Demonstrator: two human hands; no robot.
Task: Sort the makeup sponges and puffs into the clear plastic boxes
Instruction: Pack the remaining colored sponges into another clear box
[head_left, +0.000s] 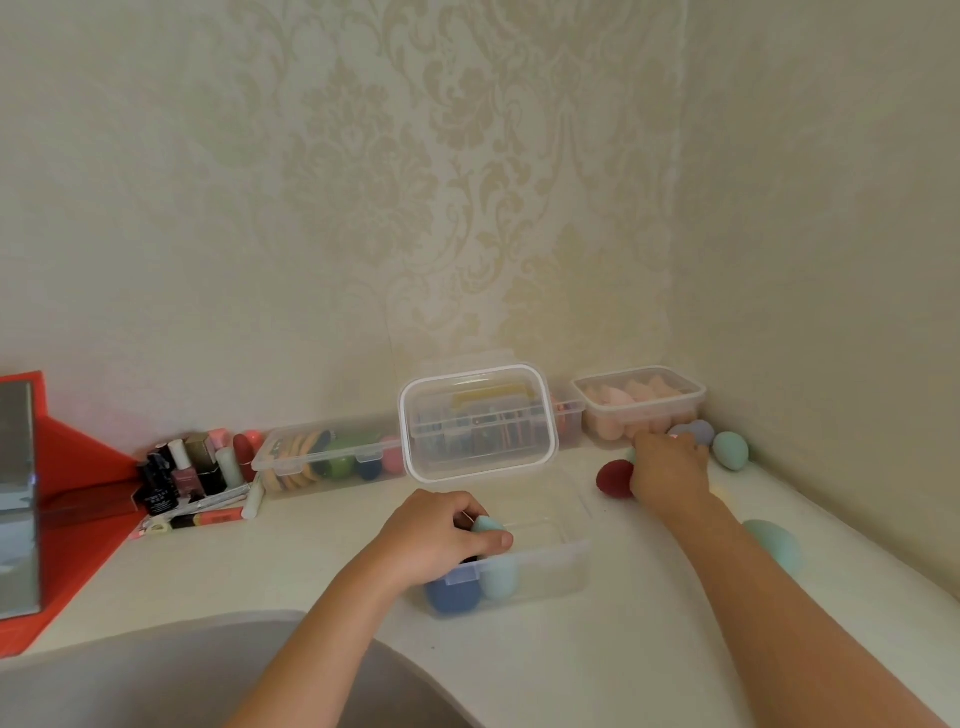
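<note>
— Where is the open box (550, 577)?
— On the counter (571, 670), behind and right of the sink (156, 675), its lid (478, 421) standing up at the far edge. Two sponges (498, 577) lie in its near left corner; the left hand (431, 540) holds a third sponge (485, 524) above them.
— And the rest?
— The long box (311, 462) is behind and left, against the wall, bottles (182, 473) left of it. The corner box (639, 410) sits back right, loose sponges (730, 449) before it.

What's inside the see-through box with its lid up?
Through the wall of the open box show a dark blue sponge and a pale teal sponge. The left hand holds a second teal sponge above them and hides that corner.
</note>
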